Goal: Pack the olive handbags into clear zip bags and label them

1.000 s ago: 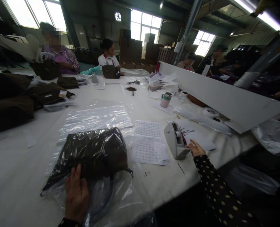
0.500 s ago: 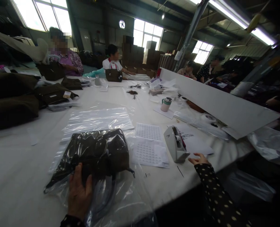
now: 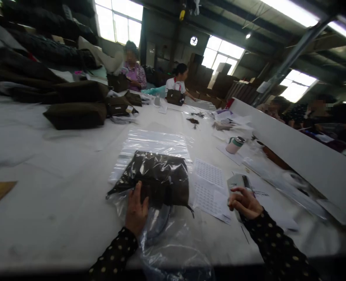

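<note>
A dark brown handbag [image 3: 161, 171] lies inside a clear plastic bag [image 3: 173, 238], whose loose end spreads toward the table's front edge. My left hand [image 3: 137, 210] rests flat on the near left part of this wrapped handbag, fingers stretched out. To its right, my right hand [image 3: 245, 203] hovers in front of a grey tape dispenser [image 3: 233, 180] and partly hides it. Its fingers are curled in toward the thumb; whatever is pinched there is too small to make out. Between the handbag and the dispenser lie printed label sheets [image 3: 209, 189].
Clear plastic bags [image 3: 158, 140] lie flat behind the wrapped handbag. Farther right are a cup [image 3: 235, 144] and a long white board [image 3: 295, 152]. More brown bags [image 3: 76, 115] sit at the left. Two co-workers [image 3: 134, 74] are across the table; others are beyond the board.
My right hand has moved up and left from beside the dispenser, its fingers now more curled. My left hand stays on the wrapped handbag. The view has turned left.
</note>
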`<state>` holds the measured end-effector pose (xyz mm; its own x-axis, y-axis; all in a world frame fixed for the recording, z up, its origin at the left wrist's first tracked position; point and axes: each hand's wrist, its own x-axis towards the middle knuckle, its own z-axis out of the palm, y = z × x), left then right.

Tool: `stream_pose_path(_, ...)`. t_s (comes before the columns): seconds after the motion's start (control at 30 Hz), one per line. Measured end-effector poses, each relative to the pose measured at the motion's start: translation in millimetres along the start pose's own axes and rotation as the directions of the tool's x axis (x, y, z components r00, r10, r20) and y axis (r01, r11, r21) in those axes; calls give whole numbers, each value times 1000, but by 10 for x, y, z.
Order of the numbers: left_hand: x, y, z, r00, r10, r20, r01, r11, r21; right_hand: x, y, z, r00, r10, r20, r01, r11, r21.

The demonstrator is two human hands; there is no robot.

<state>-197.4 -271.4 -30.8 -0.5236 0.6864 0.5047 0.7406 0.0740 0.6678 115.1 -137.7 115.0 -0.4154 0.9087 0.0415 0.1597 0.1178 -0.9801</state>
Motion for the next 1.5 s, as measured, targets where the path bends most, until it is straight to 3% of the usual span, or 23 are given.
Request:
stream_pose_path(0.07,-24,-11,-6,1000,5,2,-5,1000,-12,205,-180,513,964,-17,264,-3,997,72)
stream_pose_path(0.17,-49,-28,-8,1000,-7,9,7,1000,-27,479,-318,1245,817,-11,577,-27,998,57)
stream_pose_path(0.23,-60,-37,-6,1000,-21,10,22,999,-44,636,-358,1696,710,16,704,17,999,-40)
stream_pose_path(0.3,-69,-40,-4,999,-34,7,35,997,-68,751,-384,2109,645,68,761,195,948,-250)
stream_pose_path(0.33,-72,-40,-4,999,-42,2,42,996,-82,791,-395,2293,640,117,760,328,852,-408)
stream_pose_path(0.4,-77,-37,-9,998,-60,-7,59,992,-108,838,-407,2598,686,222,693,534,493,-687)
stream_pose_path(0.47,-79,-32,-24,998,-65,-1,65,990,-129,866,-409,2792,753,284,594,570,170,-804)
stream_pose_path(0.5,-80,-30,-34,998,-65,5,65,989,-134,880,-408,2843,777,298,554,556,86,-827)
stream_pose_path(0.67,-82,-17,-61,998,-44,45,47,995,-83,1028,-406,2670,870,248,426,443,-12,-897)
stream_pose_path(0.73,-64,-18,-37,996,1,93,1,1000,-25,1104,-370,2430,925,113,364,366,2,-931)
stream_pose_path(0.8,-23,-19,-8,989,46,141,-51,998,32,1139,-278,2093,914,-124,387,399,100,-911)
stream_pose_path(0.83,3,-17,-7,986,59,157,-67,997,49,1124,-208,1890,860,-269,433,482,156,-862)
stream_pose_path(0.9,43,4,-68,989,47,138,-55,997,56,995,-21,1435,657,-528,537,704,176,-688)
stream_pose_path(0.97,23,53,-239,999,3,49,-4,999,33,722,215,968,444,-619,648,856,78,-512)
stream_pose_path(1.0,-24,90,-361,1000,1,17,-1,1000,4,543,342,759,367,-597,714,896,21,-443)
stream_pose_path(1.03,-99,134,-499,1000,27,13,-27,999,-38,352,467,581,330,-559,761,915,-7,-402)
stream_pose_path(1.1,-318,240,-772,967,198,162,-170,970,-173,-7,685,359,292,-501,815,939,-9,-343)
stream_pose_path(1.17,-580,348,-973,837,376,397,-269,915,-300,-238,821,332,310,-495,812,941,36,-337)
stream_pose_path(1.23,-813,431,-1056,717,404,569,-270,912,-307,-292,854,457,345,-505,791,936,128,-327)
stream_pose_path(1.27,-901,457,-1055,690,374,620,-261,927,-269,-264,837,546,356,-509,784,935,197,-296)
stream_pose_path(1.33,-1009,480,-996,692,304,655,-246,952,-181,-153,774,713,406,-532,743,904,350,-244)
stream_pose_path(1.4,-1039,483,-916,729,260,633,-220,965,-143,-54,726,818,530,-563,634,835,475,-276)
stream_pose_path(1.5,-1003,478,-866,855,86,511,4,985,-171,-41,742,886,691,-599,405,722,553,-415)
